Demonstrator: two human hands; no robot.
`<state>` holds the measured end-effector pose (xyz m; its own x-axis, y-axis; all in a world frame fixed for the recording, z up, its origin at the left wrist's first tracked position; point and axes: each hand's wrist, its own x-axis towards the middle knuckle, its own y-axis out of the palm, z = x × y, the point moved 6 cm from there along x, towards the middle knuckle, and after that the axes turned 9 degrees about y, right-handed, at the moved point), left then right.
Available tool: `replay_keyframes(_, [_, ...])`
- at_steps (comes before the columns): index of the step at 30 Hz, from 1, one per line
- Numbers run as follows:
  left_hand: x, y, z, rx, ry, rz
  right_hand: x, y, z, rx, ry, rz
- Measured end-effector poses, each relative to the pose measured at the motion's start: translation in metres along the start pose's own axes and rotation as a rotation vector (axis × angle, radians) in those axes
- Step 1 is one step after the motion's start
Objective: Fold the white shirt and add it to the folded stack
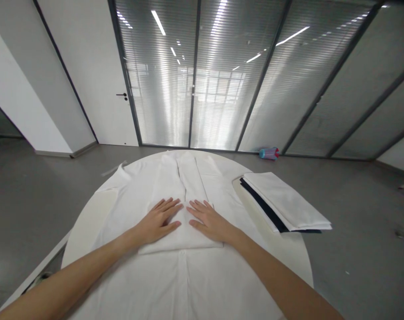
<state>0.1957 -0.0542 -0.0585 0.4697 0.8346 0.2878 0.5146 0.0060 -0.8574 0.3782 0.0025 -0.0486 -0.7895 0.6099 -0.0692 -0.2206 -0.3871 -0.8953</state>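
A white button shirt (175, 186) lies spread across a round white table (85, 226), partly folded into a narrow panel down the middle. My left hand (160, 220) rests flat on the folded part, fingers stretched out and apart. My right hand (210, 220) lies flat beside it on the same fold, fingers also spread. Both palms press down on the cloth, and neither hand grips anything.
A stack of folded cloths (285, 204), white on top with dark blue beneath, sits at the table's right edge. A small blue and pink object (269, 153) lies on the grey floor by the glass wall. A white door (98, 75) stands at the back left.
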Motion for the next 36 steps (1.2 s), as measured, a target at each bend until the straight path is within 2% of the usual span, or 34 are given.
replay_keyframes(6, [0.0, 0.002, 0.002, 0.017, -0.003, 0.042, 0.003, 0.003, -0.002, -0.013, 0.011, 0.008])
replay_keyframes(13, [0.0, -0.002, 0.002, -0.011, -0.004, 0.004, 0.002, 0.002, -0.001, -0.014, 0.013, -0.003])
replay_keyframes(17, [-0.001, -0.01, -0.005, 0.035, 0.013, -0.025, -0.001, -0.003, 0.001, -0.038, 0.051, -0.062])
replay_keyframes(22, [-0.002, -0.001, -0.016, 0.09, 0.046, 0.12, -0.001, 0.001, -0.002, -0.05, 0.056, -0.042])
replay_keyframes(25, [-0.003, 0.003, -0.015, 0.15, 0.018, 0.156, 0.0, -0.006, -0.011, -0.086, 0.08, -0.133])
replay_keyframes(28, [-0.003, -0.008, -0.002, 0.22, -0.049, 0.015, 0.0, -0.023, -0.032, -0.177, 0.276, -0.283])
replay_keyframes(31, [-0.008, -0.03, 0.027, 0.285, -0.204, -0.185, -0.003, -0.032, -0.052, -0.249, 0.48, -0.304])
replay_keyframes(34, [-0.018, -0.051, 0.062, 0.281, -0.388, -0.308, -0.003, -0.033, -0.063, -0.212, 0.542, -0.286])
replay_keyframes(36, [-0.023, -0.058, 0.08, 0.168, -0.5, -0.324, -0.001, -0.03, -0.066, -0.116, 0.534, -0.293])
